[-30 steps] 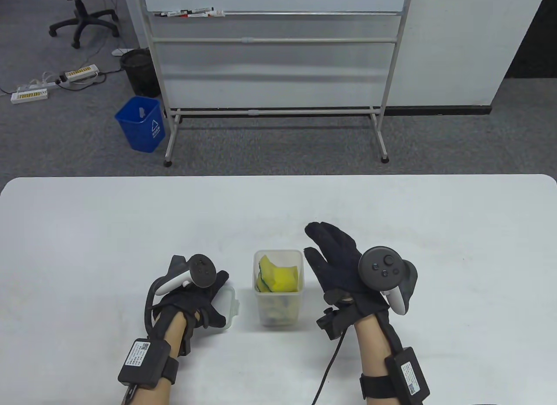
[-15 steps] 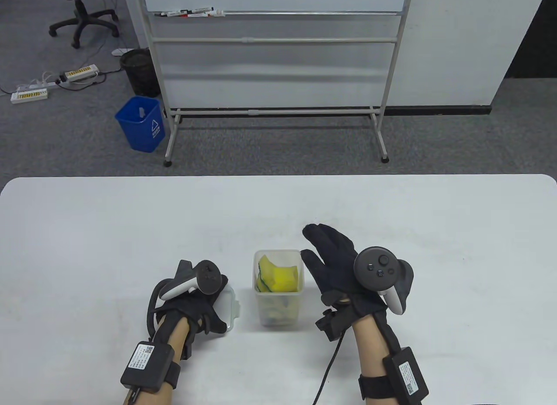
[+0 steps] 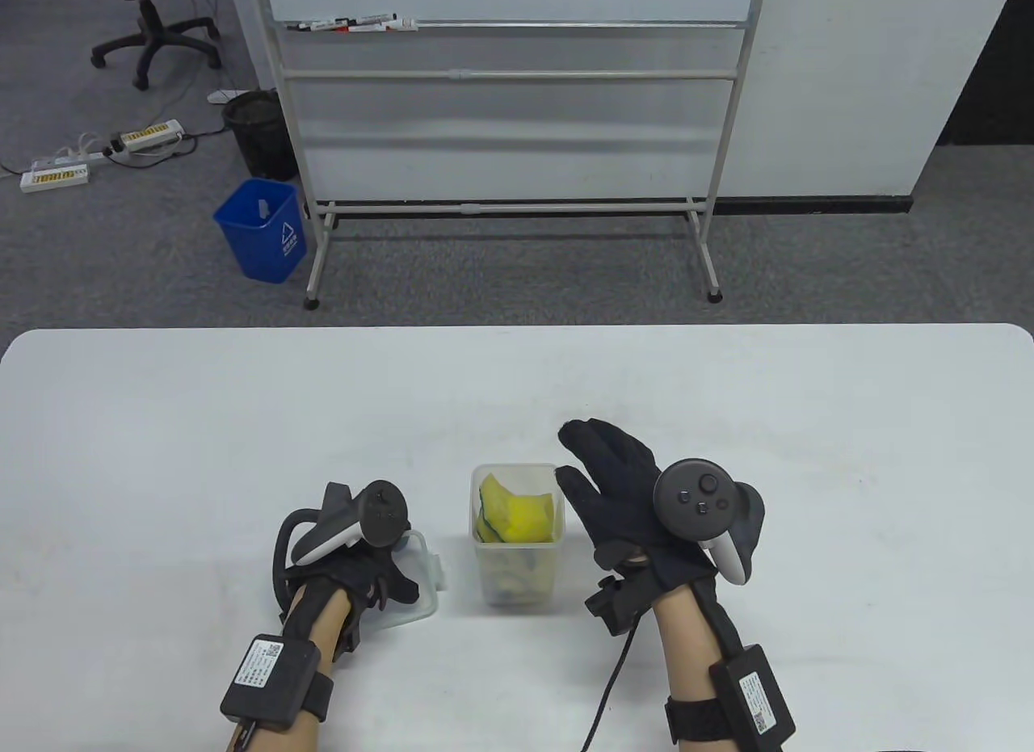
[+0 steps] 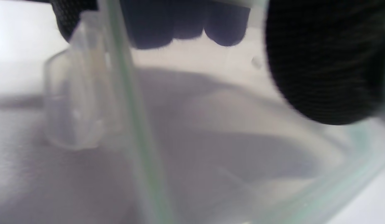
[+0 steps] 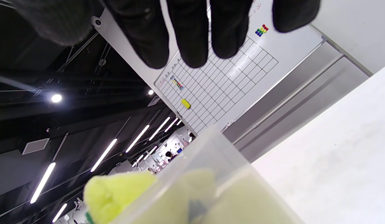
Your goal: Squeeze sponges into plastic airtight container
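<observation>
Container (image 3: pixel 517 554): clear plastic tub, upright on the white table (image 3: pixel 517 380), near the front edge, between the two hands; mouth open; yellow sponges (image 3: pixel 521 516) stuffed inside, their tops level with or slightly proud of the rim, one folded corner raised at the back left; further sponge visible lower down through the wall.

Lid (image 3: pixel 420 578): clear, with side clips; lies just left of the container, apart from it, tilted rather than flat by the look of the left wrist view; the left hand (image 3: pixel 355 554) holds it, fingers (image 4: pixel 186 28) curled over one edge and the thumb against the panel; this hand is the nearer one to the lid and, by judgement, the one to carry it across.

Key relation: the mouth of the container lies to the right of the held lid, a short sideways carry; the lid must arrive flat and square over the rim.

Right hand (image 3: pixel 630 502): just right of the container, at rim height, fingers spread and extended, holding nothing; whether its thumb touches the wall cannot be told; well placed to steady the tub or press the sponges down.

Obstruction, as judged: the proud sponges, which may need pushing below the rim before the lid seats.

Surroundings: whiteboard stand (image 3: pixel 509 98), blue bin (image 3: pixel 262 228), behind the table; neither in the way.
</observation>
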Demonstrator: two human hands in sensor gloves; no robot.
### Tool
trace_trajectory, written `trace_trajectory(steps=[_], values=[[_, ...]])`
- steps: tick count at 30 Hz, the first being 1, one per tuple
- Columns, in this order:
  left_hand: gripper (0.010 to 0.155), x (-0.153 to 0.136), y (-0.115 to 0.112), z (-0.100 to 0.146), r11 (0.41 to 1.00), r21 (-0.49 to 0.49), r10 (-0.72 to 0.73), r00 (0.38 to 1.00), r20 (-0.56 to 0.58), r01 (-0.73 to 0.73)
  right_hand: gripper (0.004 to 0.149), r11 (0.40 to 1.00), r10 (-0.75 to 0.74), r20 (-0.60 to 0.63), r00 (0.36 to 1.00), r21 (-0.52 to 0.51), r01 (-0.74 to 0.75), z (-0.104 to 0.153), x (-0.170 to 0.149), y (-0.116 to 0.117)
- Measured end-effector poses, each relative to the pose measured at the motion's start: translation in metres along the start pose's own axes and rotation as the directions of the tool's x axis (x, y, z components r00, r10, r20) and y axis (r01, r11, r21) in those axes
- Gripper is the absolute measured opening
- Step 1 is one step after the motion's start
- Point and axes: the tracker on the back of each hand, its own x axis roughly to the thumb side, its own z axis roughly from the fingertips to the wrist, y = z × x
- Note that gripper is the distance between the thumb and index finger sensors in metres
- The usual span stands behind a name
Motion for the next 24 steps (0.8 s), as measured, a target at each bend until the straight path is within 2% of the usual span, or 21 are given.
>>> trace_trajectory(steps=[3, 6, 9, 12, 16, 20, 24], values=[[0.057, -0.010, 0.009, 0.003, 0.988, -0.019, 0.153, 0.988, 0.023, -0.153, 0.073, 1.000, -0.008, 0.003, 1.000, 0.002, 0.008, 0.000, 0.000, 0.000], [0.046, -0.019, 0.019, 0.009, 0.950, -0.050, 0.311, 0.949, 0.048, -0.309, 0.073, 1.000, -0.014, 0.009, 1.000, 0.003, 0.014, 0.000, 0.002, 0.000], [0.045, -0.025, 0.031, 0.015, 0.943, -0.065, 0.329, 0.943, 0.050, -0.326, 0.073, 1.000, -0.020, 0.018, 1.000, 0.007, 0.020, 0.000, 0.005, 0.000], [0.044, -0.027, 0.047, 0.024, 0.931, -0.010, 0.365, 0.928, 0.077, -0.365, 0.073, 1.000, -0.028, 0.026, 0.999, 0.010, 0.027, 0.001, 0.008, 0.000], [0.044, -0.022, 0.076, 0.043, 0.883, 0.069, 0.445, 0.875, 0.190, -0.464, 0.073, 0.999, -0.040, 0.052, 0.998, 0.000, 0.040, 0.003, 0.015, 0.000], [0.044, -0.003, 0.109, 0.073, 0.863, 0.158, 0.413, 0.850, 0.326, -0.480, 0.073, 0.999, -0.036, 0.115, 0.993, -0.007, 0.037, 0.006, 0.032, 0.003], [0.044, 0.022, 0.126, 0.095, 0.825, 0.187, 0.403, 0.787, 0.466, -0.533, 0.076, 0.999, -0.005, 0.192, 0.981, 0.032, -0.002, 0.011, 0.052, 0.012]])
